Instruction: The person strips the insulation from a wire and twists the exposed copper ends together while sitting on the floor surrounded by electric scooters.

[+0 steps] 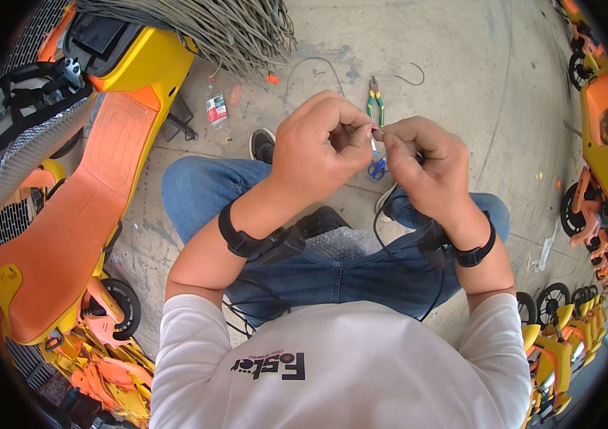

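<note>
My left hand (324,139) and my right hand (429,161) meet in front of me, thumbs and fingers pinched close together. Between the fingertips shows a tiny dark and reddish piece, too small to name. Something dark sits partly hidden in the curl of my right hand. On the floor just beyond the hands lie pliers (375,100) with green and yellow handles. Below the fingertips, blue-handled scissors (377,169) rest on the floor, partly covered by my hands.
A bundle of grey cables (207,32) lies at the far left, near a plastic bottle (216,107) with a red label. An orange and yellow scooter body (82,193) stands at my left. More yellow and orange scooters (597,129) line the right. Loose wire (413,75) curls on the floor.
</note>
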Tool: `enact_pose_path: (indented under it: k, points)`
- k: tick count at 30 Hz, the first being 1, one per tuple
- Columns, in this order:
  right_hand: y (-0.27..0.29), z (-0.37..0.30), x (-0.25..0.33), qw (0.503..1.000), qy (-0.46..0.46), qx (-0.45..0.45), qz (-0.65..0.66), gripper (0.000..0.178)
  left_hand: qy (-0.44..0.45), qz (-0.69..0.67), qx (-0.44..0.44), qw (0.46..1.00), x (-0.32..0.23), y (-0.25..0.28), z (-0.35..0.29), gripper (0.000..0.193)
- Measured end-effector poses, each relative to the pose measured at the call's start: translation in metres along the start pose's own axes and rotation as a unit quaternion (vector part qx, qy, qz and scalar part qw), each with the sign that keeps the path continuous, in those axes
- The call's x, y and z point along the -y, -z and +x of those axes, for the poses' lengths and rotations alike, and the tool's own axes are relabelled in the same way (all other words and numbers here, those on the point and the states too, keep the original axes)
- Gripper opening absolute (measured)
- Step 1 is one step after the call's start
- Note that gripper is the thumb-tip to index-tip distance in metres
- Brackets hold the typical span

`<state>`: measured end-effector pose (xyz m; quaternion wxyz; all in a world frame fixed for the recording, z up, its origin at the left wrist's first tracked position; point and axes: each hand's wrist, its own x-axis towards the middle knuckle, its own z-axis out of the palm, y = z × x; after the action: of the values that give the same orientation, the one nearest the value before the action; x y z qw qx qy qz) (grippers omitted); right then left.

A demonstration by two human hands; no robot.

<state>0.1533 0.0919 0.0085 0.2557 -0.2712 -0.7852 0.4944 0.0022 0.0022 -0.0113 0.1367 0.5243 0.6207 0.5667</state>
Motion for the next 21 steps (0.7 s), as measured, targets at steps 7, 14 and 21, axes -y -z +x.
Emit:
enact_pose_path:
  k: [7, 14, 21]
  points:
    - [0.005, 0.001, -0.002, 0.998, 0.059, -0.017, -0.028, 0.006, 0.01, -0.03, 0.059, 0.998, -0.007, 0.006, 0.002, 0.01]
    - [0.002, 0.0, 0.002, 0.994, 0.093, 0.027, -0.046, 0.01, -0.073, 0.006, 0.054, 0.996, 0.002, 0.001, 0.001, 0.014]
    - [0.01, 0.0, 0.01, 0.995, 0.088, 0.028, -0.025, 0.01, 0.008, 0.04, 0.023, 0.999, 0.008, 0.016, 0.006, 0.01]
